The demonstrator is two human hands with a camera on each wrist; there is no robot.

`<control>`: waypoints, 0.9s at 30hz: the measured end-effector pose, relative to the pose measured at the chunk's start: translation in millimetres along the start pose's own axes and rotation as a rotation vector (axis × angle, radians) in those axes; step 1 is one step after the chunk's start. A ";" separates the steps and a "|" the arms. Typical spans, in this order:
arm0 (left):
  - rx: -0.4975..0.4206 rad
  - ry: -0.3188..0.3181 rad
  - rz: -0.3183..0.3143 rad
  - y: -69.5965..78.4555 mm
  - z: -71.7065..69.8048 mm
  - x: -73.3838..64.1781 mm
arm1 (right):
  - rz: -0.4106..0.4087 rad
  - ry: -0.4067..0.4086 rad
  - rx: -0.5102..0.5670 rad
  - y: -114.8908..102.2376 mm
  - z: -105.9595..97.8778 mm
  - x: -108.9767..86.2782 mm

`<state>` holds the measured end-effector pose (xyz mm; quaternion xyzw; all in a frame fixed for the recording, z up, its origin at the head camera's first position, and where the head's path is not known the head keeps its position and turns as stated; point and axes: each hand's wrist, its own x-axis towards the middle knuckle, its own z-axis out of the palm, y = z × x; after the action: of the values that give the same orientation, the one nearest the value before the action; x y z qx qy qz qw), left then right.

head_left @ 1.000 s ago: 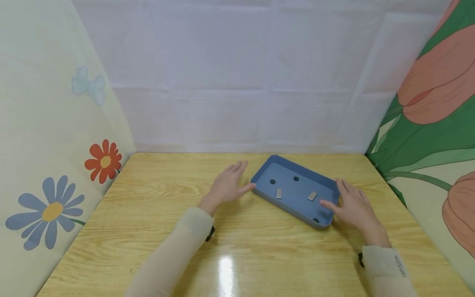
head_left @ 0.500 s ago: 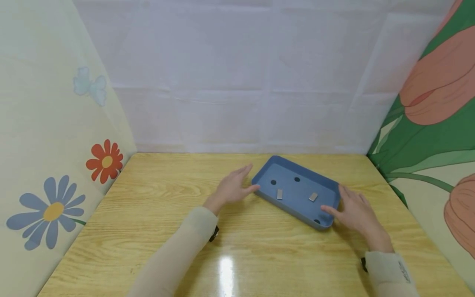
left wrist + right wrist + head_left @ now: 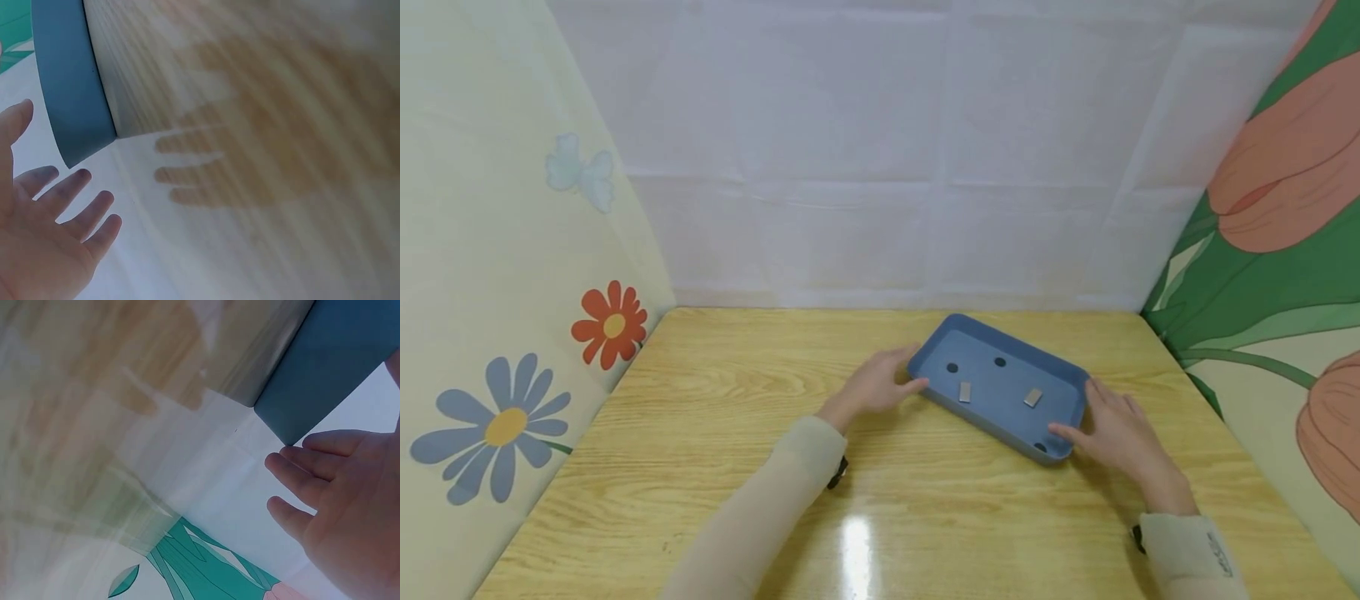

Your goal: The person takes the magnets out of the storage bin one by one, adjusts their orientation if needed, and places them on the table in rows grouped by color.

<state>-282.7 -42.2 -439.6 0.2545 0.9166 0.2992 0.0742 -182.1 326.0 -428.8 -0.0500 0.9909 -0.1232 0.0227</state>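
- Left hand (image 3: 872,385): relaxed, fingers extended and parted; thumb at the rim of the tray's near left corner, fingertips beside the left end. Whether skin meets wall cannot be told.
- Right hand (image 3: 1122,425): fingers extended, lying along the tray's right end; thumb reaching over the rim. Contact likewise cannot be told.
- Blue tray (image 3: 1000,387): rectangular, low-walled, rounded corners; lies between the two hands, set aslant, its right end nearer the person.
- Left silver-grey block (image 3: 965,392): small, rectangular; on the tray floor, towards the left hand, close to the near wall.
- Right silver-grey block (image 3: 1033,397): similar, set at an angle; on the tray floor, towards the right thumb.
- Dark round spots, three, in the tray; discs or holes cannot be told: left spot (image 3: 952,367), on the left hand's side; middle spot (image 3: 1000,362), between the hands and farther out; near spot (image 3: 1040,447), just beside the right thumb, partly hidden by the wall.
- Wood-grain table (image 3: 722,375): glossy, beneath both hands.
- Pale sleeves (image 3: 767,508): on both forearms; dark marking on the right cuff.
- White cloth (image 3: 812,150): beyond both hands.
- Blue daisy (image 3: 505,427) and red flower (image 3: 613,326): printed, well to the left hand's left.
- Pink tulip (image 3: 1285,167): printed, to the right hand's right.
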 end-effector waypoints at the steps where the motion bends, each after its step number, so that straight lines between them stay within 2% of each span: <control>1: -0.005 -0.009 0.008 -0.2 0.9 0.4 | -0.001 -0.001 0.000 0.0 0.1 -0.2; 6: -0.028 -0.042 0.019 0.6 2.9 0.2 | -0.010 -0.010 0.000 1.7 -0.2 -1.4; 12: -0.052 -0.038 0.024 2.8 0.7 -1.2 | -0.040 -0.033 0.059 7.4 -2.1 -2.8; 17: -0.033 -0.040 0.021 2.2 0.7 -0.7 | -0.053 -0.051 0.098 11.1 -2.7 -2.6; 27: -0.017 -0.033 -0.035 4.5 2.1 2.4 | -0.059 -0.072 0.115 9.5 -8.6 -6.8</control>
<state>-282.3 -36.9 -438.5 0.2428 0.9169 0.3015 0.0968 -176.7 337.9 -422.6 -0.0821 0.9788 -0.1787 0.0576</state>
